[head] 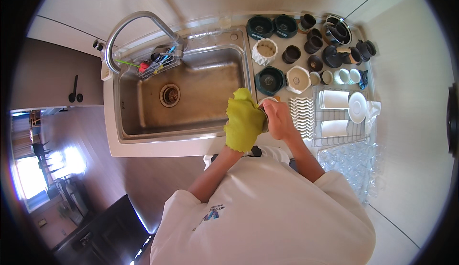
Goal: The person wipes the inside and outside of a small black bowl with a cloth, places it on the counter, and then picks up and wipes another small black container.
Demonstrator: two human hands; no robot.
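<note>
A yellow-green cloth with scalloped edges is draped over my left hand, so that only the wrist shows and the fingers are hidden. The cloth touches the side of a small round vessel, perhaps a cup. My right hand grips this vessel from the right, and most of it is covered by the hand and the cloth. Both hands meet over the counter's front part, at the right edge of the stainless steel sink.
A curved faucet arches over the sink's left side, beside a wire caddy with utensils. Dark and pale cups, pots and bowls crowd the counter on the right. A wire rack bears white cups and a saucer. Behind it lies clear plasticware.
</note>
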